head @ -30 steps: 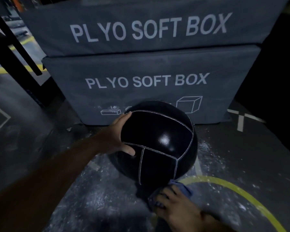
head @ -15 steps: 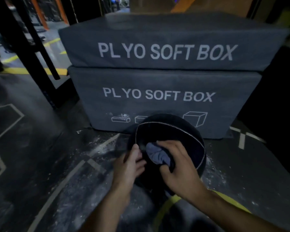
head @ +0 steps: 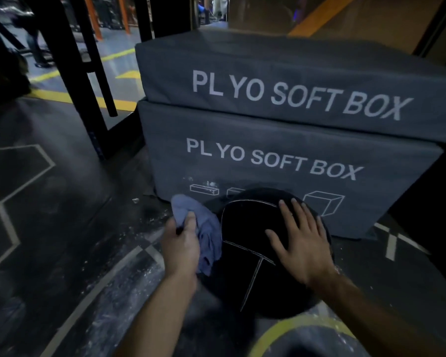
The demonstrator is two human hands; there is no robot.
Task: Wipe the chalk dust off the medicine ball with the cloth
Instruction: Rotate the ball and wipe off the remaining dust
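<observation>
Sitting on the dark floor (head: 62, 228), just in front of the lower plyo box (head: 281, 181) and possibly touching it: a black medicine ball (head: 247, 274) with pale seam lines crossing its panels. Resting flat on the upper right of the ball, fingers straight and spread: the right hand (head: 301, 243), holding nothing. Gripping a bunched blue-grey cloth (head: 204, 228) with curled fingers: the left hand (head: 183, 243), positioned at the ball's left side, with the cloth hanging between palm and ball and appearing to touch the ball's left edge; hard to tell whether pressing or only brushing. Working apart from each other, one hand on each side of the ball. Scattering across the floor to the left of and below the ball: white chalk dust (head: 139, 228), thickest near the grey painted lines. Curving along the floor beneath the ball, near the bottom edge of the view: a yellow painted arc (head: 281, 328). Stacking directly on the lower box: a second plyo box (head: 294, 81), both grey and printed with "PLYO SOFT BOX" in white, the lower one also showing small box pictograms partly hidden behind the ball. Standing to the left of the boxes: black metal rack legs (head: 83, 81), with yellow floor stripes running behind them. Looking too dark to judge any dust remaining on the ball itself.
</observation>
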